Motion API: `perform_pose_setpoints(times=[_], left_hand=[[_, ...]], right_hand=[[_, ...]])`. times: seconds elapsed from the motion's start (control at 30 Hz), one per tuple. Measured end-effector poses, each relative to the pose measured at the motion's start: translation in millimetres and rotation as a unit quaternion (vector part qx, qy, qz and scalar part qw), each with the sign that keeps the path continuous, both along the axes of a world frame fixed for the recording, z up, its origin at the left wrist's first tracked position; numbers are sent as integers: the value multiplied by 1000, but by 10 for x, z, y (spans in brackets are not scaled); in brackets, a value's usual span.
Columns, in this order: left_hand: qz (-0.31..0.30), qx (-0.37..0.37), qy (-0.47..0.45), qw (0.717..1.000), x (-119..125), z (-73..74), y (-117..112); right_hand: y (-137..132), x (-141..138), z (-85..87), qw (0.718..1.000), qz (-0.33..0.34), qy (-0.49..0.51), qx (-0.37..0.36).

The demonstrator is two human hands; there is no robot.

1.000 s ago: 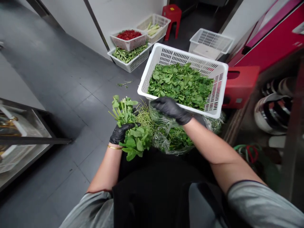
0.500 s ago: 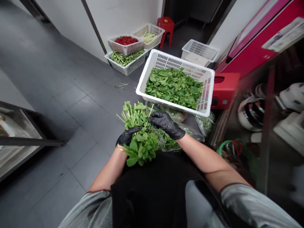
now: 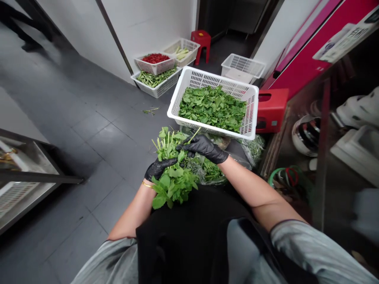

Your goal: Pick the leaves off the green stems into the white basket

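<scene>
Logging from my feed: black-gloved left hand (image 3: 158,169) clamped on bunch of leafy greens (image 3: 174,177); right hand (image 3: 203,149) closed on its upper stems (image 3: 168,144).

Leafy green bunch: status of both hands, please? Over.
Left hand gloved, gripping leafy green bunch. Right hand gloved, on its stems. White plastic basket of leaves just beyond; plastic bag of greens below.

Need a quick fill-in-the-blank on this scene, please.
1. The left hand and right hand hold a leafy bunch and wear ____ gloves.
2. The gold bangle is on the ____ wrist.
3. The white plastic basket is filled with loose green ____.
4. The stool beyond that basket is ____.

Missing words: black; left; leaves; red.
</scene>
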State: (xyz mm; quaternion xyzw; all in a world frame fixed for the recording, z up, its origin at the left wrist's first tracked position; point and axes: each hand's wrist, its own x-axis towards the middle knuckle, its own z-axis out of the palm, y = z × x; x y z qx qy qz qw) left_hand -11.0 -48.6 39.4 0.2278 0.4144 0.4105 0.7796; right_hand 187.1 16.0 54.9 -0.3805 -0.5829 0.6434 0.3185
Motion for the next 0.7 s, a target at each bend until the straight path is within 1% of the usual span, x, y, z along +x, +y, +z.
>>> perform_pose_setpoints(times=[0.03, 0.07, 0.17, 0.23, 0.27, 0.3, 0.33, 0.37, 0.4, 0.47, 0.5, 0.53, 0.57, 0.63, 0.7], left_hand=[[1, 1, 10, 1000, -1, 18, -6], [5, 10, 17, 1000, -2, 34, -8], [27, 47, 26, 998, -8, 78, 6], [23, 56, 33, 998, -27, 105, 24], [19, 55, 39, 998, -40, 114, 34], [18, 53, 45, 997, -55, 119, 44], [21, 51, 49, 997, -69, 118, 54], [27, 50, 54, 997, -81, 111, 65], [36, 50, 58, 996, -89, 98, 75], [65, 59, 74, 993, -86, 55, 99], [83, 69, 87, 990, -74, 26, 112], [100, 82, 103, 986, -57, -7, 127], [115, 100, 121, 981, -35, -46, 143], [133, 143, 165, 967, 12, -133, 179], [134, 178, 208, 952, 49, -218, 209]], right_hand=[[20, 38, 22, 1000, -16, -5, 14], [35, 76, 54, 999, -18, -15, 24], [44, 181, 176, 995, 41, -78, 56], [46, 255, 246, 985, 76, -123, 91], [55, 299, 269, 982, 81, -138, 103], [72, 350, 284, 981, 72, -144, 108], [96, 406, 289, 984, 43, -139, 107], [127, 465, 285, 987, -10, -123, 104], [160, 523, 273, 986, -87, -101, 101], [212, 604, 221, 962, -248, -61, 92], [219, 611, 183, 952, -291, -53, 80], [208, 589, 136, 952, -297, -51, 61], [178, 534, 83, 962, -267, -53, 34], [83, 343, -34, 985, -165, -45, -24], [-1, 118, -144, 993, -93, -25, -66]])
